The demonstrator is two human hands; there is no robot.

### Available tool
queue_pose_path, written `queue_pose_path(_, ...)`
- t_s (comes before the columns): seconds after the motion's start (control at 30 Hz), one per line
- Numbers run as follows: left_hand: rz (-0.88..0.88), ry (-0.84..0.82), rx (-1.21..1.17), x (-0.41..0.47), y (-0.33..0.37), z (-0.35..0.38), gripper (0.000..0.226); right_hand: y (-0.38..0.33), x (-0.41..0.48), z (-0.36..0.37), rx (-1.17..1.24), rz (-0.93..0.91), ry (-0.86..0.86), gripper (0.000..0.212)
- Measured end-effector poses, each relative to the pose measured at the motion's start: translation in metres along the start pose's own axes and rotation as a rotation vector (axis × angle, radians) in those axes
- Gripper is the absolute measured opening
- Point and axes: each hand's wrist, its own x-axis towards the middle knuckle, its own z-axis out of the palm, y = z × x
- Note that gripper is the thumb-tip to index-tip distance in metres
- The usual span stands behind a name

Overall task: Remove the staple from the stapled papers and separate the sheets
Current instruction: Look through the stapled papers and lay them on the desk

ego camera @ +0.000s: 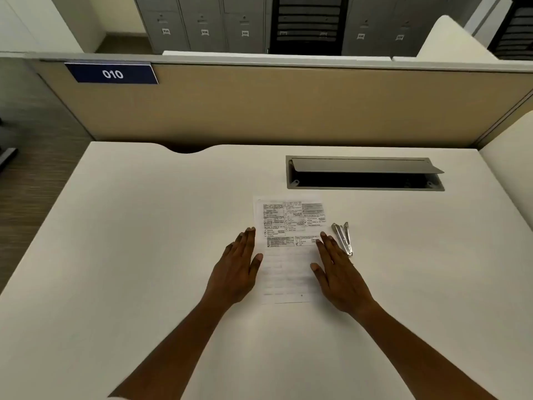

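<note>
The stapled papers [287,249], white sheets with printed tables on the upper half, lie flat in the middle of the white desk [144,255]. My left hand [235,269] lies flat with straight fingers along the papers' left edge. My right hand [339,272] lies flat with straight fingers over the papers' right edge. A silver metal staple remover [342,236] rests on the desk just right of the papers, beside my right fingertips. The staple itself is too small to make out.
An open cable tray [364,174] with a raised grey lid is sunk into the desk behind the papers. A tan partition [288,108] with a blue "010" sign [111,73] closes the desk's far edge. Grey lockers stand beyond.
</note>
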Motion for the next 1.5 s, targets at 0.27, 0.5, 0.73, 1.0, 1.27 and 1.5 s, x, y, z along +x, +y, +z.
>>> queue_pose_path(0.27,0.016,-0.075,0.114,0.002,-0.012,0.021,0.061,0.006,-0.001,0.014,-0.013,0.067,-0.074,0.07)
queue_pose_path(0.5,0.04,-0.115,0.264,-0.002,-0.02,0.037,0.065,0.003,-0.004,0.026,-0.053,0.072,-0.081,0.071)
queue_pose_path(0.73,0.053,-0.13,0.262,-0.012,-0.019,0.041,0.063,-0.002,-0.018,0.033,-0.051,0.086,-0.072,0.071)
queue_pose_path(1.0,0.078,-0.129,0.227,-0.052,-0.022,0.051,0.064,-0.006,-0.052,0.043,-0.031,0.06,-0.057,0.069)
queue_pose_path(1.27,0.065,-0.114,0.17,-0.089,-0.019,0.057,0.064,-0.017,-0.084,0.05,-0.003,0.049,-0.037,0.067)
queue_pose_path(1.5,-0.121,0.117,-0.143,-0.061,0.002,0.027,0.078,-0.023,-0.057,0.023,0.1,0.076,0.158,0.054)
